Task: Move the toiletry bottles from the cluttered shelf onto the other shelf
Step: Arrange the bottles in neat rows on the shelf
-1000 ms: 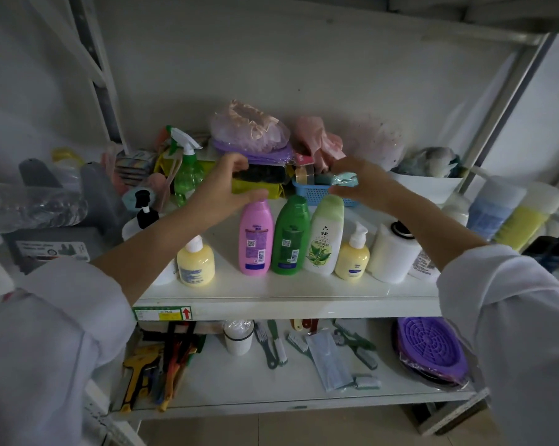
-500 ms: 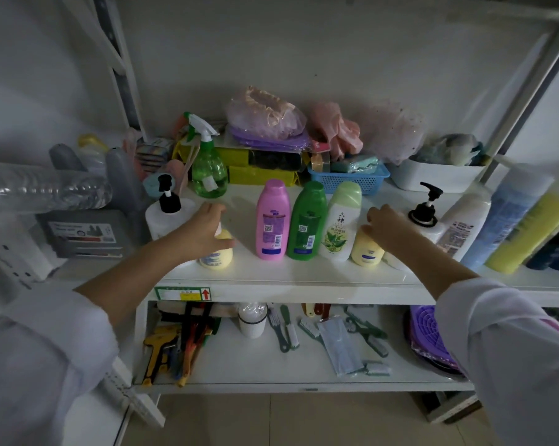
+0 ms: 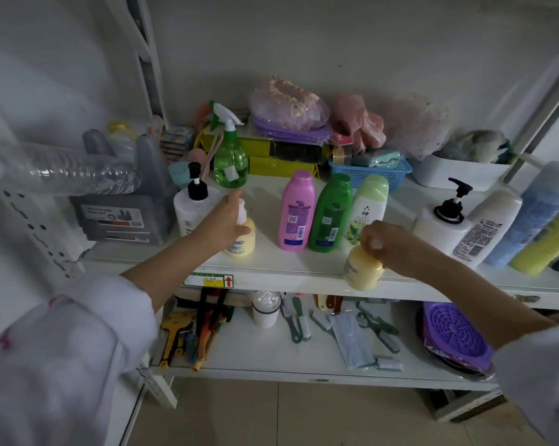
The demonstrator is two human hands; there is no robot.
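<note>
On the upper shelf [image 3: 287, 268] stand a pink bottle [image 3: 295, 211], a dark green bottle [image 3: 330, 213] and a light green-capped white bottle [image 3: 366, 206] in a row. My left hand [image 3: 221, 222] grips a small yellow pump bottle [image 3: 242, 241] that still stands on the shelf. My right hand [image 3: 386, 241] holds a second yellow pump bottle [image 3: 363, 268] by its top, lifted off and hanging at the shelf's front edge. White pump bottles stand at the left [image 3: 191, 209] and right [image 3: 442, 223].
A green spray bottle [image 3: 230, 159], blue basket [image 3: 369, 175], white tub [image 3: 458, 173] and bagged items crowd the back. Tall bottles [image 3: 535, 217] lean at far right. A grey box [image 3: 123, 217] sits left. The lower shelf [image 3: 271, 358] holds tools, brushes, a cup and a purple tray [image 3: 455, 336].
Both hands came down from the back clutter onto the two yellow pump bottles. My right hand has lifted its bottle forward to the shelf edge; the left has closed on its bottle.
</note>
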